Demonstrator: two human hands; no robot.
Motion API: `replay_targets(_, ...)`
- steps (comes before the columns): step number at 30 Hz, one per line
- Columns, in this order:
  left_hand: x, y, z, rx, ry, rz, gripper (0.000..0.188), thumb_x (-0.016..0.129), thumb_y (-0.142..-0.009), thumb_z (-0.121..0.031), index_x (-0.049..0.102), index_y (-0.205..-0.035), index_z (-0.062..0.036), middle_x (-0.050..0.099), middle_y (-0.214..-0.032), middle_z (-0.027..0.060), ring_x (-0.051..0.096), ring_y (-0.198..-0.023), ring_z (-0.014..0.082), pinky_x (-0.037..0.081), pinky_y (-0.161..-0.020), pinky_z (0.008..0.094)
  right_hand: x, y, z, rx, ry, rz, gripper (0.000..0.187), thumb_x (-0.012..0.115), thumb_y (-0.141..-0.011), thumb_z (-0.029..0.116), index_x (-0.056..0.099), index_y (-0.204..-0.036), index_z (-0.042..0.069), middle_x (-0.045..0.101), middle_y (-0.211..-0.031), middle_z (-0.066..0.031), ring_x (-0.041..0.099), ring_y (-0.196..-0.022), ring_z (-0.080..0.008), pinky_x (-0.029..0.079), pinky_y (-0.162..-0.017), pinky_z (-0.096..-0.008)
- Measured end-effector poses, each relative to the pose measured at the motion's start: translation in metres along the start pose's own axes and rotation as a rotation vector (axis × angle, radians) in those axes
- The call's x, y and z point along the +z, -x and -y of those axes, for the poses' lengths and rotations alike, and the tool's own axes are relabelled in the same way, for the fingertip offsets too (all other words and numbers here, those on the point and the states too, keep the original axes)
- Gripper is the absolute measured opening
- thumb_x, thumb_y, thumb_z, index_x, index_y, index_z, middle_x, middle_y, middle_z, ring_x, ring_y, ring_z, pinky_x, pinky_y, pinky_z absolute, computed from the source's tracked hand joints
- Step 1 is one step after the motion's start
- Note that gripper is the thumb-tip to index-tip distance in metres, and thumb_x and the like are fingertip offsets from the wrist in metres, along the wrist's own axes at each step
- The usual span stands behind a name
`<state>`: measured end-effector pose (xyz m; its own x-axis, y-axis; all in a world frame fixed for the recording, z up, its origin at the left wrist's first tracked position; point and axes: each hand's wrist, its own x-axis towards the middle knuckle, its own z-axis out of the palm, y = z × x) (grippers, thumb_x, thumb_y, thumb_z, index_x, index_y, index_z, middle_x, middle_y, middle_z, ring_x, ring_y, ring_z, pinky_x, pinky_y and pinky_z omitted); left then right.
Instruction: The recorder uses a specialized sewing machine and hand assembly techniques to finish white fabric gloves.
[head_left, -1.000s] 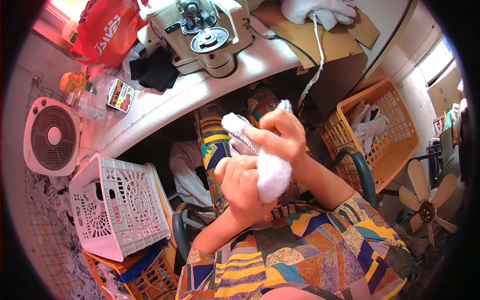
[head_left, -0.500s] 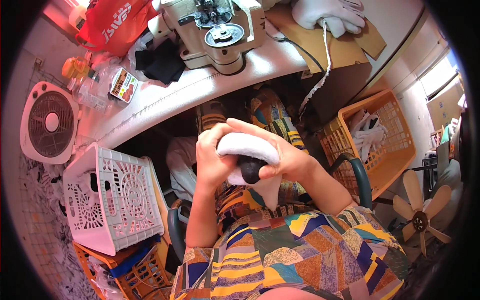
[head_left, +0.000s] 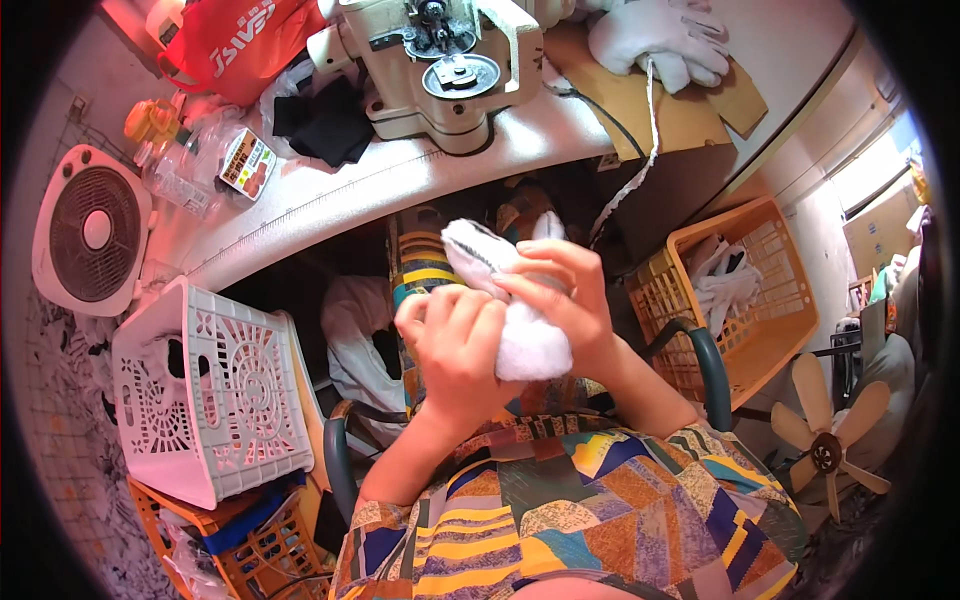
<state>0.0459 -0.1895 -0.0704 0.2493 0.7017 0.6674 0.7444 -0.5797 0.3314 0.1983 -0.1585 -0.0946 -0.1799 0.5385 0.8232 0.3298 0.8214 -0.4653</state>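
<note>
Above my lap, both hands grip a white plush piece (head_left: 534, 345), bunched up between them. Its lower end bulges out rounded below my fingers. A flap with a dark line along it sticks up beyond my knuckles, and a second white tip shows behind my right hand. My left hand (head_left: 462, 340) is closed on its left side, knuckles toward me. From the right, my right hand (head_left: 563, 290) pinches it with bent fingers. What lies under the fingers is hidden, and the exact kind of plush item cannot be made out.
Ahead, a sewing machine (head_left: 450, 80) stands on a white table (head_left: 330, 195). Black cloth (head_left: 325, 125), a red bag (head_left: 235, 50), white plush gloves (head_left: 665, 45) on cardboard and a box fan (head_left: 95, 230) surround it. A white crate (head_left: 240, 400) is left, an orange basket (head_left: 770, 310) right.
The plush piece has been turned and squeezed, so its black part no longer shows and a dark-lined flap points up. Both hands have shifted their hold, the left with knuckles now facing me.
</note>
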Motion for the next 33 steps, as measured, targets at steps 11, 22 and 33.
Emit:
replay_targets(11, 0.001, 0.011, -0.006, 0.013, 0.104, -0.007, 0.031, 0.069, -0.057, -0.017, 0.062, -0.084, -0.0026, 0.063, -0.084, 0.0086, 0.060, -0.088, 0.0263, 0.033, -0.085, 0.0423, 0.007, -0.005, -0.009, 0.083, 0.015, -0.061, 0.045, 0.075, -0.068, 0.010, 0.068, -0.112, 0.005, 0.067, -0.084, -0.0095, 0.062, -0.078, -0.0215, 0.050, -0.066, -0.0303)
replay_targets(22, 0.011, 0.009, 0.050, -0.441, 0.284, 0.235, 0.044, 0.067, -0.059, -0.003, 0.063, -0.103, -0.0089, 0.066, -0.093, 0.0109, 0.062, -0.085, 0.0333, 0.045, -0.077, 0.0406, 0.006, 0.006, -0.012, 0.831, -1.362, 0.311, 0.084, 0.085, -0.069, 0.012, 0.044, -0.142, 0.005, 0.056, -0.129, -0.0056, 0.054, -0.116, -0.0127, 0.041, -0.102, -0.0291)
replay_targets(33, 0.019, 0.019, 0.007, 0.011, -0.117, -0.093, 0.036, 0.065, -0.065, -0.013, 0.059, -0.097, 0.0026, 0.059, -0.082, 0.0116, 0.057, -0.073, 0.0262, 0.041, -0.074, 0.0394, 0.002, 0.002, -0.007, 0.136, 0.137, 0.018, 0.044, 0.077, -0.065, 0.015, 0.064, -0.107, 0.010, 0.056, -0.103, -0.0087, 0.054, -0.101, -0.0279, 0.041, -0.088, -0.0368)
